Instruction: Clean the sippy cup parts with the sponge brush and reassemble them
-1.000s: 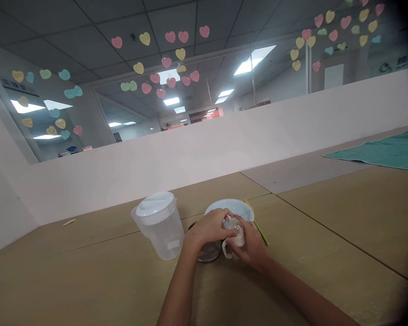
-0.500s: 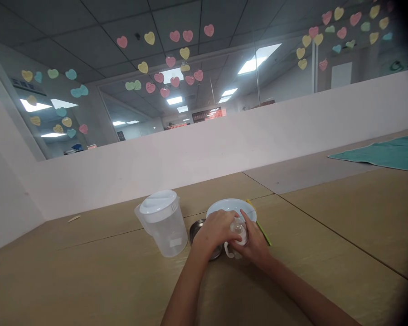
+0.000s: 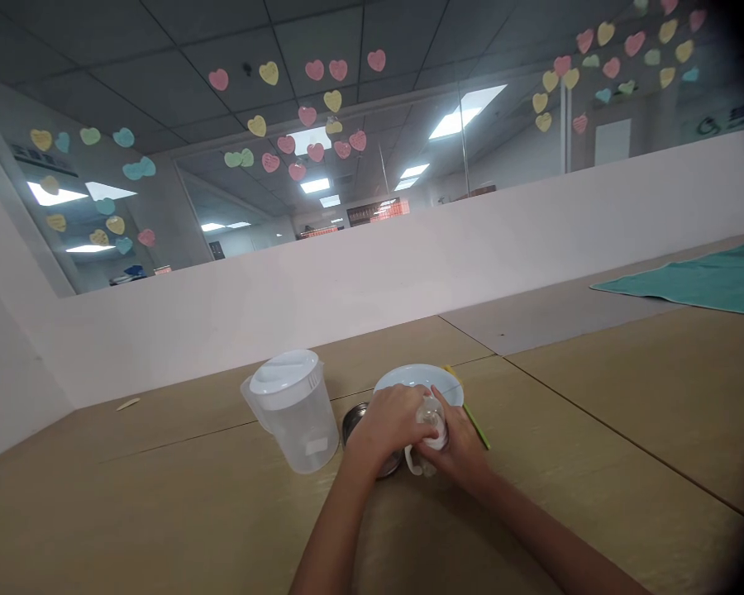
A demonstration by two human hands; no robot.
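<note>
Both of my hands are closed around a small clear bottle (image 3: 432,420) with a domed top, a white collar and a curved pale handle at its lower left. From the left, my left hand (image 3: 397,421) grips its upper part. My right hand (image 3: 462,446) wraps the opposite side. Much of the bottle is hidden by the fingers. Under my left hand and wrist sits a round metal bowl (image 3: 353,421), partly covered. Just behind the hands stands a white bowl (image 3: 412,375).
A translucent jug (image 3: 301,434) with a white lid stands left of the metal bowl. A thin yellow-green stick (image 3: 476,426) lies right of the white bowl. Farther off are a teal cloth (image 3: 707,279) at the right and a small pale strip (image 3: 127,404) at the left.
The view has shifted slightly, so everything sits a little farther left. Both hands keep their grip on the bottle, with almost no visible movement.
</note>
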